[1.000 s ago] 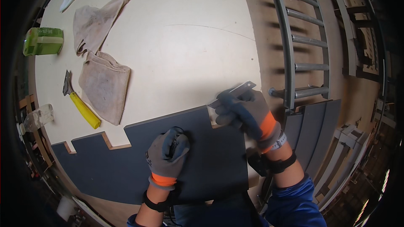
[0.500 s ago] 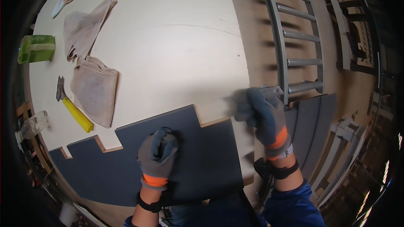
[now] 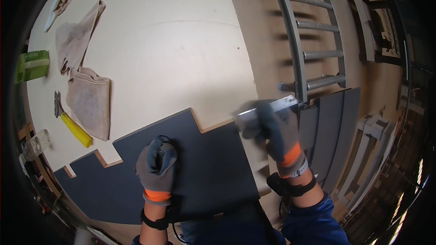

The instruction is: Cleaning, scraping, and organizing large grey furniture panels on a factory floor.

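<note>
Clasping metal strip w/ R hand, long axis slanting up-R, L hand on dk board, grip unclear

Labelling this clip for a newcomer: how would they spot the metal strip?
Start at the big dark notched board. Near its upper right corner, the gloved right hand grips the metal strip. It is flat and shiny, unlike the round bars on the rack.
</note>
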The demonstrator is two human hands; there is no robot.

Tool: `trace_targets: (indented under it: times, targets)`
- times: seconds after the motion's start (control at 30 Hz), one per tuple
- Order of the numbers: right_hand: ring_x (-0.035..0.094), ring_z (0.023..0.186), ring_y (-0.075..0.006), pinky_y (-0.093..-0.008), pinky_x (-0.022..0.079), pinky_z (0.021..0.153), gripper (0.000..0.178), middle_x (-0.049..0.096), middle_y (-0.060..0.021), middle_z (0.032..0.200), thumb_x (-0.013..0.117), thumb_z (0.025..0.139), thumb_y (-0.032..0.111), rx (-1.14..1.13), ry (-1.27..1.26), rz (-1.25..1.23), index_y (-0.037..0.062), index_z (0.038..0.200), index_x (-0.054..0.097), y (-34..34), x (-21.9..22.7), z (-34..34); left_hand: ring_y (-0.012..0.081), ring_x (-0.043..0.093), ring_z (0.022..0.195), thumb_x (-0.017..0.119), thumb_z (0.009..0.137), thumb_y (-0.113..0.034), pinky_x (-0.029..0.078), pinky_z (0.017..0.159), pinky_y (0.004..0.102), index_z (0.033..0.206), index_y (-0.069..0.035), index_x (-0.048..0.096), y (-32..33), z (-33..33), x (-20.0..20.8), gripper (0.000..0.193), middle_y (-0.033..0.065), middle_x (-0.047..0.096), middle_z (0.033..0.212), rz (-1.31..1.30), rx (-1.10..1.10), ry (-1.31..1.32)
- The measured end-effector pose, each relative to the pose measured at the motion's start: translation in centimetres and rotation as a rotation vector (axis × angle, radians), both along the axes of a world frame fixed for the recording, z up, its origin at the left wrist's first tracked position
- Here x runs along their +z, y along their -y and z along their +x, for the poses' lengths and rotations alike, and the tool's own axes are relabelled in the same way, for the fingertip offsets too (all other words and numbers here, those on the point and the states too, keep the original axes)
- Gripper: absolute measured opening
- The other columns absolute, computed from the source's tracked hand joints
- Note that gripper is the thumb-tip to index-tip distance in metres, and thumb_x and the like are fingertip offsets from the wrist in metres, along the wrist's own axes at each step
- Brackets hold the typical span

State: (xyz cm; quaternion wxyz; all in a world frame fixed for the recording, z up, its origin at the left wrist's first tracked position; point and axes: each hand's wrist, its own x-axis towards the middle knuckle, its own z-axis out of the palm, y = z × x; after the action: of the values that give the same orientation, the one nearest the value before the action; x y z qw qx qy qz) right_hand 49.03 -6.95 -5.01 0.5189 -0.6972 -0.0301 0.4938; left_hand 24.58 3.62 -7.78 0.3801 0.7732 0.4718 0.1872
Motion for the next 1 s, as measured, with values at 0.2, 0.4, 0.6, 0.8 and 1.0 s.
trace_targets:
  times: [0.2,0.4,0.6,0.8,1.0]
  targets:
    - [0.064,0.063,-0.0147,-0.0217,0.05,0.05,0.027,0.067,-0.0124,0.079,0.055,0.093,0.021,-0.023,-0.164,0.062,-0.0041,0.102,0.061,1.1,-1.2,-2.3,0.023,0.06,0.068,0.071,0.076,-0.011,0.049,0.065,0.0304,0.1,-0.001,0.065,-0.1,0.7,0.7,0.026,0.0105,0.063,0.08,0.03,-0.025,-0.006]
    - [0.065,0.062,-0.0148,-0.0228,0.051,0.049,0.025,0.068,-0.0125,0.081,0.057,0.091,0.019,0.127,-0.192,-0.007,-0.004,0.1,0.064,-0.7,-0.7,-2.5,0.0198,0.063,0.08,0.065,0.081,-0.006,0.049,0.077,0.0282,0.104,0.001,0.063,-0.2,0.6,1.7,0.024,0.0098,0.066,0.09,-0.056,-0.037,-0.042]
    - [0.063,0.057,-0.0148,-0.0209,0.048,0.046,0.025,0.067,-0.0127,0.075,0.056,0.091,0.019,0.228,-0.187,-0.106,-0.004,0.097,0.066,-1.7,-0.2,-2.1,0.025,0.059,0.067,0.075,0.071,-0.01,0.049,0.063,0.0314,0.099,-0.003,0.065,-0.1,0.1,0.6,0.031,0.0094,0.064,0.081,0.08,-0.049,0.017]
    - [0.062,0.054,-0.0142,-0.0207,0.046,0.045,0.028,0.065,-0.012,0.071,0.055,0.091,0.021,0.249,-0.188,-0.068,-0.0052,0.095,0.066,-2.3,-0.1,-2.0,0.0239,0.058,0.065,0.075,0.07,-0.012,0.048,0.061,0.031,0.098,-0.005,0.065,-0.4,0.5,0.7,0.031,0.0087,0.061,0.075,0.018,-0.055,-0.014]
    - [0.062,0.058,-0.0146,-0.0214,0.048,0.049,0.028,0.065,-0.0114,0.073,0.056,0.091,0.021,0.244,-0.159,-0.001,-0.0055,0.097,0.064,-2.1,-0.6,-1.8,0.0237,0.059,0.064,0.075,0.071,-0.011,0.048,0.062,0.0305,0.097,-0.005,0.065,-0.6,0.8,0.9,0.029,0.0088,0.06,0.073,0.066,-0.03,-0.014]
